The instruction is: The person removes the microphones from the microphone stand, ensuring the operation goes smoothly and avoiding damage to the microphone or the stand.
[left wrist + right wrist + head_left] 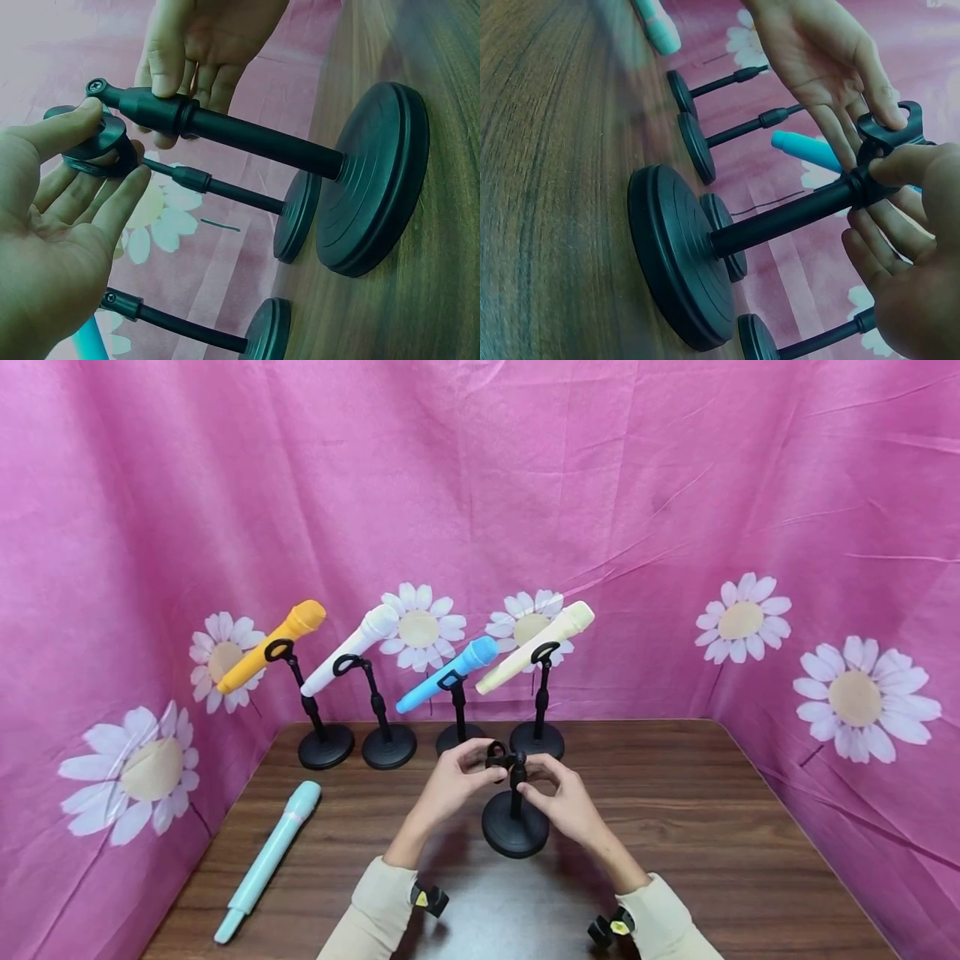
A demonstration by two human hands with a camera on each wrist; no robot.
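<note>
A black microphone stand [516, 827] stands upright on its round base in the middle of the wooden table. My left hand [452, 783] pinches the ring-shaped clip [101, 146] at its top between thumb and fingers. My right hand [561, 797] grips the collar [862, 187] of the post just below the clip, thumb on one side and fingers on the other. The clip holds no microphone. Beyond my hands stands another stand with a cream microphone [536, 647], and a blue microphone [447, 675] on its stand is behind my left hand.
Farther left, an orange microphone [272, 646] and a white microphone [350, 649] rest tilted in their stands. A mint-green microphone [270, 860] lies on the table [675, 827] at the left. Pink cloth [480, 485] with daisies encloses the table's back and sides.
</note>
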